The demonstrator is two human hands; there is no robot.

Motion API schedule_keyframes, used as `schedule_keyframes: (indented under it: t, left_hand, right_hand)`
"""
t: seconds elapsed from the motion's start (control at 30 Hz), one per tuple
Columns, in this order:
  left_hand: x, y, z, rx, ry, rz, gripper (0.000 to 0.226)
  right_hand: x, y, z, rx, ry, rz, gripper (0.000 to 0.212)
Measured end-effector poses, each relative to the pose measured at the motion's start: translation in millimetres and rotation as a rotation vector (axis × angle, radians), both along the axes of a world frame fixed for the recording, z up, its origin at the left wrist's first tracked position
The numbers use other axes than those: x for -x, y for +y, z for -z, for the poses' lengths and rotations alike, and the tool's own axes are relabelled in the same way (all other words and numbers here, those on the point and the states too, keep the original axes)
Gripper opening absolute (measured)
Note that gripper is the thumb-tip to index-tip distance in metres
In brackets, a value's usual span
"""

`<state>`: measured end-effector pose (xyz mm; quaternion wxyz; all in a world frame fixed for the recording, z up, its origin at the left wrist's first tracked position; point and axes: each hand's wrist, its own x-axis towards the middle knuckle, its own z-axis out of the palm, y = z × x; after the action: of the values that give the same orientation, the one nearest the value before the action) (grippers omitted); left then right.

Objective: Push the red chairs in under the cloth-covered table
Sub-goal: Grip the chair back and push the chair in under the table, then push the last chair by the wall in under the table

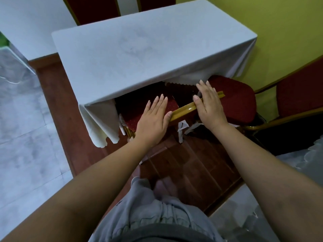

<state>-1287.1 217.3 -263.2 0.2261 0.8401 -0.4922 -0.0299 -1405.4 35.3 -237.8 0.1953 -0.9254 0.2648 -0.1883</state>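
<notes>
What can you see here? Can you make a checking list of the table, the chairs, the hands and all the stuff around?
Surface: the cloth-covered table has a bare top; its cloth hangs down at the corners.
Job's things: one red chair is partly under the near edge; its gold frame bar shows between the hands. A second red chair sticks out at the right.
Clutter: nothing seen on the table.
Grippers: left hand flat and open on the chair; right hand flat and open on the gold bar.
Cables: nothing seen.
Surroundings: yellow wall, brown floor strip, another red chair at far right.
</notes>
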Motion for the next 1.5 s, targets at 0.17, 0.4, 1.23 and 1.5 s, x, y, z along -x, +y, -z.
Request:
schedule_keyframes:
  t: [0.17, 0.4, 1.23, 1.5]
  left_hand:
    - [-24.2, -6.9, -1.6, -0.011, 0.001, -0.029, 0.063]
    - [-33.9, -14.0, 0.2, -0.003, 0.009, -0.022, 0.063]
    - [49.3, -96.8, -33.5, -0.103, -0.406, 0.236, 0.06]
    - [96.4, -157.7, -17.2, -0.124, -0.232, 0.371, 0.061]
  right_hand:
    - [-25.3, -7.6, -1.1, -0.002, 0.012, -0.018, 0.055]
    - [-34.8, -14.4, -0.5, 0.017, 0.008, 0.0, 0.057]
    - [98.7, -57.7, 4.1, 0.061, 0.243, 0.241, 0.063]
    - [158.2, -86.5, 14.4, 0.014, 0.29, 0.443, 0.061]
